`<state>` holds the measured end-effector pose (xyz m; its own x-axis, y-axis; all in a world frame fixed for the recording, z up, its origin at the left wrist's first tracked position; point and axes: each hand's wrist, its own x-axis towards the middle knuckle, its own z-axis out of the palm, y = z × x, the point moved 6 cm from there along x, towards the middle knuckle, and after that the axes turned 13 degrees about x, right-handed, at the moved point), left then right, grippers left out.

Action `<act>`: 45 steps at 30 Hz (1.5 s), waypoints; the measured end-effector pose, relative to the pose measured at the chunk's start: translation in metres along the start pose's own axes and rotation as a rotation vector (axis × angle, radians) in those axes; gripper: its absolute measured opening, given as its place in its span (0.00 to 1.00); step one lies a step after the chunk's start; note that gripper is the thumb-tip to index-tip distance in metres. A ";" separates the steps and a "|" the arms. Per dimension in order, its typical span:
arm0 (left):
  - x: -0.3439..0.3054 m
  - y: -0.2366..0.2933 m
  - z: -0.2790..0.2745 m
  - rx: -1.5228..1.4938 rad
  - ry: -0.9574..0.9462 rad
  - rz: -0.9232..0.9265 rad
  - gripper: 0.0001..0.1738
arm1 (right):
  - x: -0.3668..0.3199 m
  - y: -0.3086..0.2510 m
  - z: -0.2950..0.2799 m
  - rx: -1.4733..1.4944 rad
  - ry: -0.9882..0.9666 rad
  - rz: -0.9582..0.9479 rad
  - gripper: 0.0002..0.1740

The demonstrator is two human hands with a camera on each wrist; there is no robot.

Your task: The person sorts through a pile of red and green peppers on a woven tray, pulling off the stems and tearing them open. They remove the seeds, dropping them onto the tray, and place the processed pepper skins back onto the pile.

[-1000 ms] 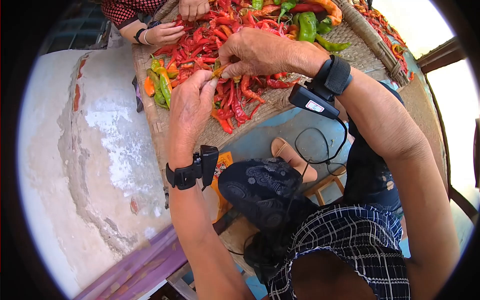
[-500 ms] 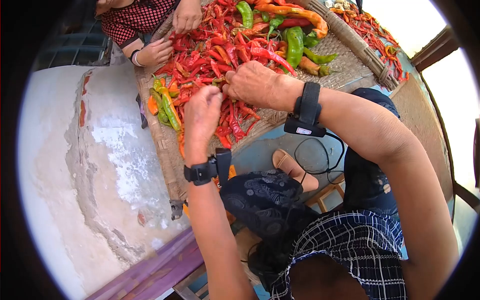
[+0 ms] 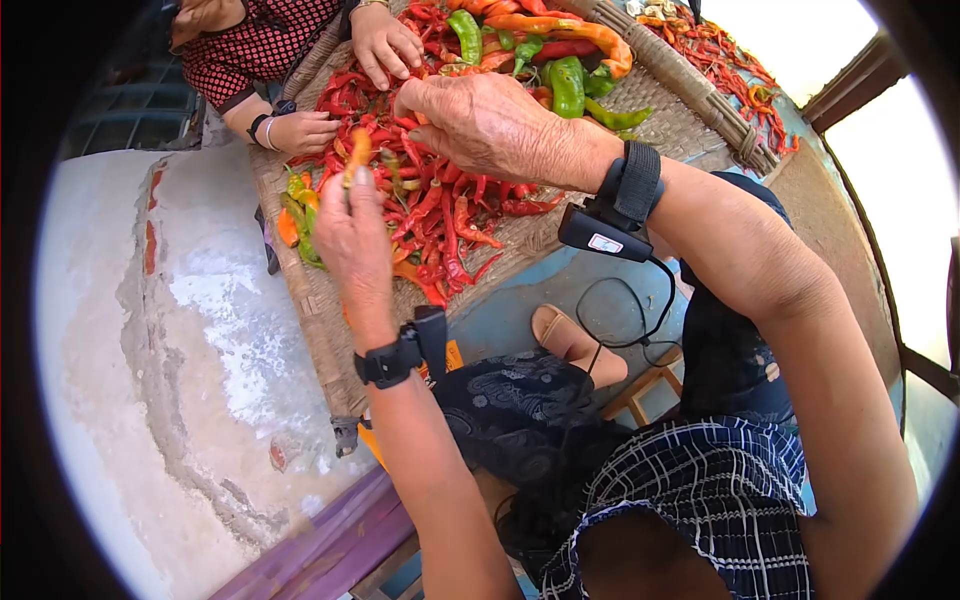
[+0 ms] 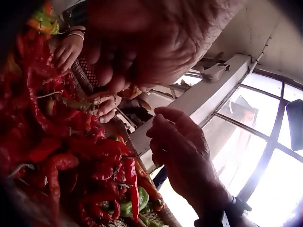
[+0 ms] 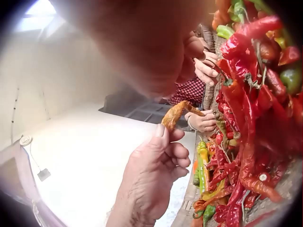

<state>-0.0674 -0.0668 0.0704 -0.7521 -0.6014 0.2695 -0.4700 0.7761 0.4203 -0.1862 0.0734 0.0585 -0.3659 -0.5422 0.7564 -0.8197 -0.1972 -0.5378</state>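
- Two hands raised over a woven tray [image 3: 560, 228] heaped w/ red peppers [image 3: 440, 205].
- L hand [image 3: 350, 225]: thumb + fingers [image 5: 176, 152] pinch a shrivelled orange pepper [image 3: 358, 152]. It's held upright above the tray's left edge, clear of the pile.
- R hand [image 3: 490, 120]: palm down over the red heap, near the L hand. Its fingers are curled in; can't tell if they hold anything.
- Green peppers [image 3: 568, 85] lie at the far side of the tray.
- Some green + orange ones [image 3: 298, 215] sit along the left rim.
- 2nd person sits across the tray, hands [image 3: 385, 45] in the pile, red patterned sleeve [image 3: 250, 50].
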 end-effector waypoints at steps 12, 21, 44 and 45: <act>0.058 0.004 0.001 -0.020 0.018 0.229 0.18 | -0.052 -0.016 0.058 -0.347 -0.735 -0.098 0.12; -0.052 0.006 0.059 -0.299 -0.308 0.000 0.18 | -0.033 -0.004 0.033 -0.037 -0.486 0.093 0.12; 0.045 -0.088 0.052 0.387 -0.254 -0.085 0.18 | -0.035 0.003 0.032 -0.217 -0.651 0.108 0.11; 0.038 -0.075 0.049 0.359 -0.234 -0.071 0.16 | -0.035 0.003 0.032 -0.215 -0.653 0.108 0.11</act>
<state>-0.0837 -0.1390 0.0067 -0.7768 -0.6290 0.0295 -0.6245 0.7756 0.0912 -0.1619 0.0655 0.0186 -0.1657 -0.9433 0.2875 -0.8875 0.0155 -0.4606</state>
